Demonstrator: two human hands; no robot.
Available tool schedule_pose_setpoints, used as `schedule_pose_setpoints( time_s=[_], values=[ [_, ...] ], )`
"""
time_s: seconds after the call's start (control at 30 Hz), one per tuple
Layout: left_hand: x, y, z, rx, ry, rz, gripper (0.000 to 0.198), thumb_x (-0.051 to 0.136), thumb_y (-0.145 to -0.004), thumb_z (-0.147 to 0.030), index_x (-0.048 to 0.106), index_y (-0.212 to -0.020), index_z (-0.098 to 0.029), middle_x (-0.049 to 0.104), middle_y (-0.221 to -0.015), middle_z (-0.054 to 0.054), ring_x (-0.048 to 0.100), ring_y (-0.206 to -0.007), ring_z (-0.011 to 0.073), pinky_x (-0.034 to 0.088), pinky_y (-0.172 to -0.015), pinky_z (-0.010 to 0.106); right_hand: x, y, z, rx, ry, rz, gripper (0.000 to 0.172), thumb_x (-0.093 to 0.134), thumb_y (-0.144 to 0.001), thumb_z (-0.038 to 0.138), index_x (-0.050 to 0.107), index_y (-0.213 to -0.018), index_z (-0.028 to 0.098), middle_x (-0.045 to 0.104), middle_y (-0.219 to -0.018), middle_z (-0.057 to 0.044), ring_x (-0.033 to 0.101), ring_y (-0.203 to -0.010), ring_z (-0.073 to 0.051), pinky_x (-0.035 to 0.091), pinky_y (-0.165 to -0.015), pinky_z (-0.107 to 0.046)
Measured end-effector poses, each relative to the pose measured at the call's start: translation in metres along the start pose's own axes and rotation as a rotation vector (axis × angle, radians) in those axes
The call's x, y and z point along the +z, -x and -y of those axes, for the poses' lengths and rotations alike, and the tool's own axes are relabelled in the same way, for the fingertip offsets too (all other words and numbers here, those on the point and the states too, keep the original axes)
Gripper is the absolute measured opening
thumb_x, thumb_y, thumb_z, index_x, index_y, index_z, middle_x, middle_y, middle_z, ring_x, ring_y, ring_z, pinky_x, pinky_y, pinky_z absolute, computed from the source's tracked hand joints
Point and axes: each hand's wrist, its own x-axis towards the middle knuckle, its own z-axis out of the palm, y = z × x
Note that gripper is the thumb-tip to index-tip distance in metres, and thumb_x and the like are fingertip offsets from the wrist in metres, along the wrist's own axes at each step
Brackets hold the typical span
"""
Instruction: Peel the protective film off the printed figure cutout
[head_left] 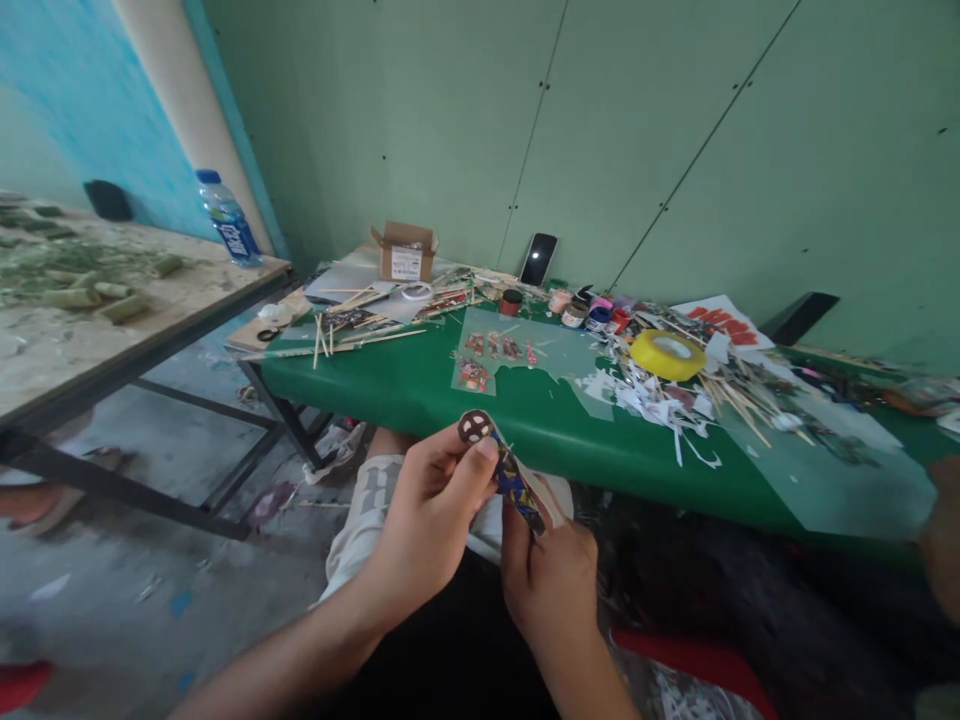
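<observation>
A small paper cutout figure [504, 462] is pinched by the left hand [431, 515] near its round head, at 11 o'clock; its lower end is pinched by the right hand [551, 580]; it looks light, thin, bendy and easily torn; the edges are best held softly.

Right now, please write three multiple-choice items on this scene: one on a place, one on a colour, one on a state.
1. Where does the water bottle stand?
A. on the wooden table at left
B. on the green table
C. on the floor

2. What colour is the tape roll?
A. red
B. yellow
C. blue

3. How is the small printed figure held?
A. lying on the table
C. by the left hand alone
B. between both hands

Answers: 1 A, it stands at the wooden table's far edge; 2 B, plainly yellow; 3 B, left hand and right hand both pinch it.
</observation>
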Motion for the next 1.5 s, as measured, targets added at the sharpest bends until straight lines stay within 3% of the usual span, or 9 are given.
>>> schedule_pose_setpoints(
  time_s=[0.17,0.4,0.57,0.8,1.1,1.27,1.5],
  values=[
    [-0.004,0.005,0.001,0.044,-0.124,0.001,0.035,0.055,-0.091,-0.031,0.042,-0.061,-0.019,0.036,-0.053,-0.007,0.030,-0.048,0.0065,0.025,-0.047,0.022,-0.003,-0.002,0.004,0.047,-0.149,0.013,0.029,0.037,-0.095,0.017,0.065,-0.090,0.019,0.066,-0.060,0.000,0.062,-0.045,-0.014,0.043,-0.042,-0.022],
    [-0.004,0.006,-0.003,0.048,-0.148,0.042,0.035,0.050,-0.093,-0.026,0.045,-0.059,-0.019,0.044,-0.051,-0.005,0.033,-0.046,0.0064,0.028,-0.047,0.023,-0.007,-0.005,0.006,0.070,-0.204,0.008,0.034,0.037,-0.097,0.021,0.052,-0.067,0.021,0.056,-0.051,0.004,0.052,-0.038,-0.010,0.037,-0.040,-0.020],
    [-0.004,0.004,-0.002,0.059,-0.160,0.037,0.034,0.049,-0.093,-0.026,0.040,-0.060,-0.020,0.037,-0.051,-0.007,0.029,-0.047,0.0067,0.025,-0.047,0.022,-0.004,-0.002,0.001,0.000,-0.082,-0.010,0.025,0.039,-0.093,0.016,0.062,-0.084,0.020,0.063,-0.058,0.002,0.061,-0.044,-0.013,0.043,-0.044,-0.021],
    [-0.002,0.005,-0.001,0.028,-0.135,0.019,0.035,0.052,-0.091,-0.029,0.038,-0.059,-0.020,0.033,-0.050,-0.007,0.026,-0.048,0.0071,0.024,-0.047,0.023,0.001,0.002,-0.004,-0.067,0.033,-0.048,0.024,0.040,-0.093,0.014,0.064,-0.097,0.018,0.069,-0.065,0.000,0.060,-0.039,-0.013,0.042,-0.040,-0.022],
    [-0.005,0.002,0.000,0.042,-0.159,0.051,0.034,0.052,-0.090,-0.029,0.040,-0.059,-0.019,0.032,-0.053,-0.007,0.026,-0.049,0.0075,0.023,-0.047,0.023,0.002,0.003,-0.003,-0.068,0.063,-0.053,0.025,0.041,-0.093,0.014,0.064,-0.100,0.017,0.067,-0.059,0.000,0.060,-0.040,-0.014,0.043,-0.041,-0.022],
    [-0.006,0.002,0.000,0.009,-0.120,0.059,0.034,0.049,-0.091,-0.029,0.038,-0.060,-0.020,0.030,-0.052,-0.007,0.023,-0.049,0.0075,0.022,-0.047,0.024,0.001,0.002,-0.003,-0.080,0.068,-0.036,0.026,0.039,-0.092,0.012,0.064,-0.100,0.017,0.072,-0.071,-0.002,0.063,-0.043,-0.014,0.044,-0.042,-0.022],
    [-0.003,0.006,0.001,0.053,-0.170,0.052,0.036,0.053,-0.090,-0.031,0.039,-0.059,-0.019,0.032,-0.054,-0.006,0.025,-0.050,0.0077,0.023,-0.047,0.024,0.001,0.002,-0.004,-0.081,0.077,-0.051,0.027,0.040,-0.093,0.014,0.066,-0.096,0.018,0.071,-0.068,-0.002,0.065,-0.048,-0.014,0.046,-0.045,-0.020]
  ],
)
